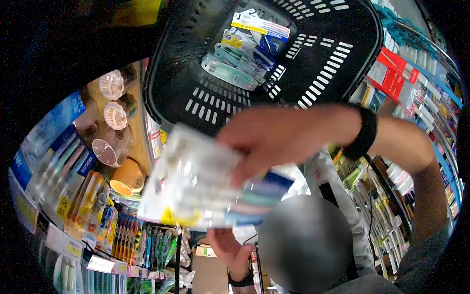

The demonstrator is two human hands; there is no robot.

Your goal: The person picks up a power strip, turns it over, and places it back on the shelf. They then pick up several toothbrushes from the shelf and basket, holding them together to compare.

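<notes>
My right hand [274, 137], with a black band at the wrist, is closed on the upper edge of a clear multipack of toothbrushes [210, 196]. Motion blurs the pack; its pastel handles and a yellow patch show. Below it is my left hand [230, 251], thumb held apart, fingertips hidden behind the pack; I see nothing in it. A black shopping basket [323, 93] lies just beyond the right hand. Inside are several packs: one yellow-and-blue toothbrush pack [259, 25], others in blue, and pale green cases [230, 73].
Left, a shelf holds pink cups [112, 149], an orange cup [128, 177] and hanging packs [129, 237] above price tags [100, 264]. More racks of packaged goods [387, 215] line the right. A blurred grey round patch [306, 245] covers the lower middle.
</notes>
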